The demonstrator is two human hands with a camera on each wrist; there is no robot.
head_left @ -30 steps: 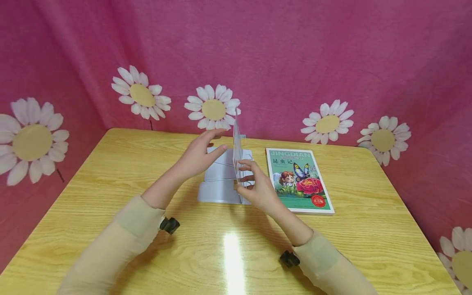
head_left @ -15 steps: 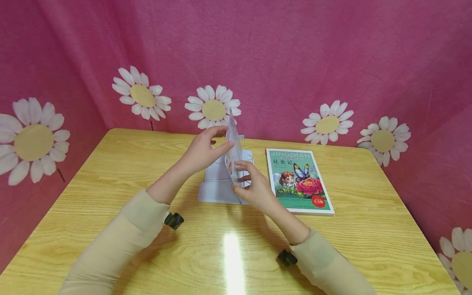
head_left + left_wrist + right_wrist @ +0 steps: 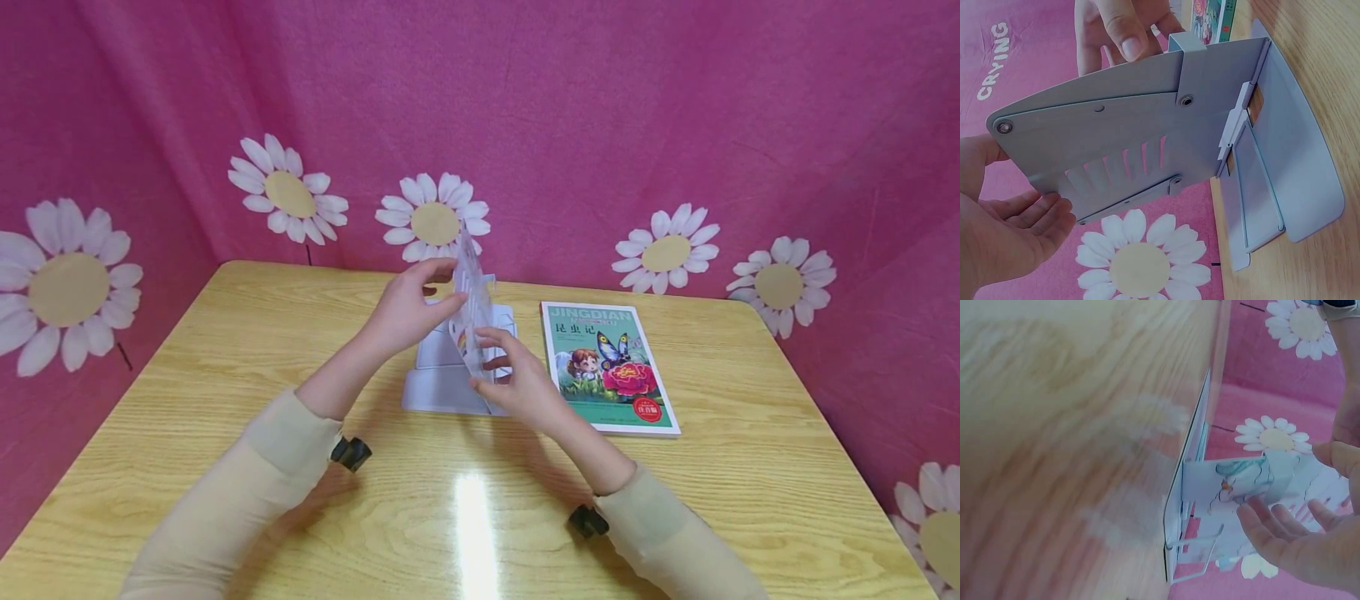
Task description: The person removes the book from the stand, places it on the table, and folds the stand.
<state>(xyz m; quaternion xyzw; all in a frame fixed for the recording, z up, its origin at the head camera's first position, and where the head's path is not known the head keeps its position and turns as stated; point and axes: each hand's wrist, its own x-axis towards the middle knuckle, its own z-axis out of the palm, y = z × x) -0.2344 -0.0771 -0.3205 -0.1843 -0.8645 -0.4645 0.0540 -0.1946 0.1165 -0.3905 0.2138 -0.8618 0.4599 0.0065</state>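
A pale metal book stand [image 3: 446,388] rests on the table, its base flat and its slotted back panel [image 3: 1138,140] raised nearly upright, seen almost edge-on in the head view. Rivets and a folded corner clip show on the panel in the left wrist view; a coloured print shows in the right wrist view. At the panel's far part, my left hand [image 3: 405,312] has its edge between thumb and fingers. Nearer to me, my right hand [image 3: 528,387] holds the panel's near edge, thumb on one side and fingers on the other. A wire support [image 3: 1200,553] sticks out by the base.
A green children's book [image 3: 611,367] with a butterfly on its cover lies flat to the right of the stand. The wooden table [image 3: 375,517] reaches back to a pink curtain [image 3: 540,108] printed with daisies.
The raised panel has tilted to the left, towards my left hand, which was apart from it and now meets its edge. My right hand keeps its hold. The green book stays in place.
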